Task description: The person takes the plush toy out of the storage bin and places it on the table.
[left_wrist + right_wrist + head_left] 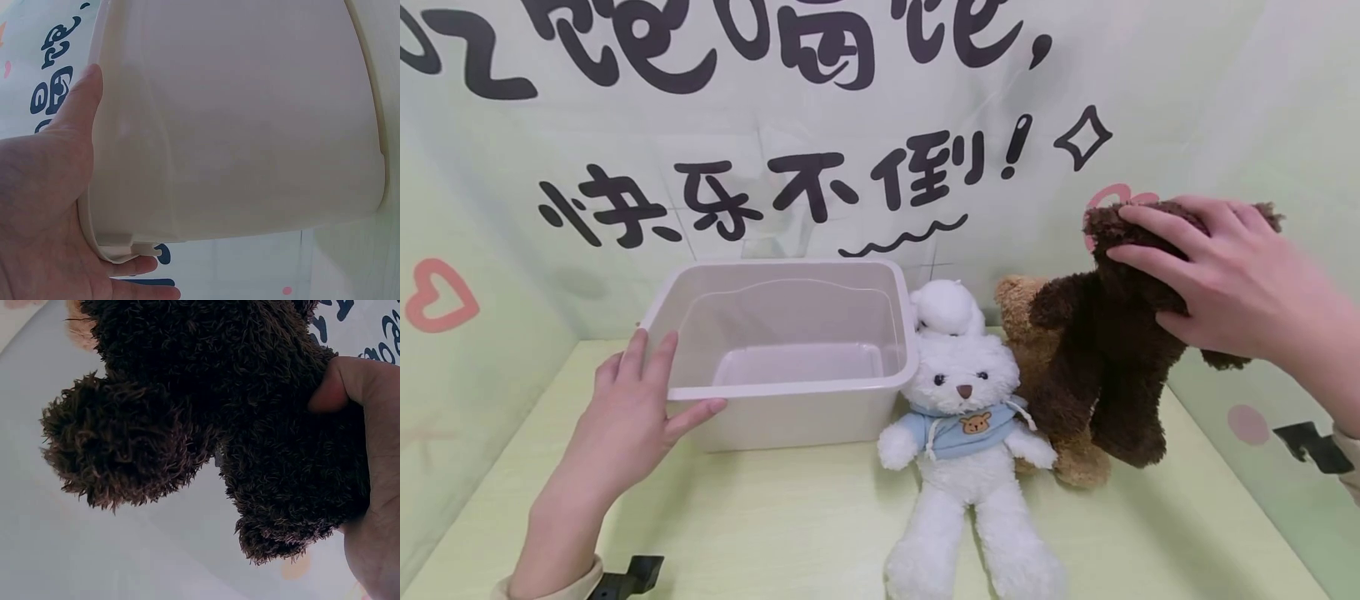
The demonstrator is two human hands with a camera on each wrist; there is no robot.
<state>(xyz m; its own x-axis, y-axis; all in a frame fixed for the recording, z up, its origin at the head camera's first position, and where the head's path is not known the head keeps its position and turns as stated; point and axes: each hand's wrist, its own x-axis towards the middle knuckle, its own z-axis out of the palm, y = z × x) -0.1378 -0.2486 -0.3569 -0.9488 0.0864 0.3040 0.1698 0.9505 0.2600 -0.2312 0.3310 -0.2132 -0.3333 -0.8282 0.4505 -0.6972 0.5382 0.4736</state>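
Note:
My right hand grips a dark brown plush bear by its head, holding it up at the right with its legs hanging. The right wrist view shows the thumb pressed into the dark fur. My left hand rests at the front left corner of a beige plastic bin. Its thumb lies along the front rim and its fingers stretch out over the left rim, as the left wrist view also shows around the bin wall.
A white plush bear in a blue hoodie lies on the table against the bin's right side. Behind it is another white plush. A light brown plush is partly hidden behind the dark bear. A printed wall sheet stands behind.

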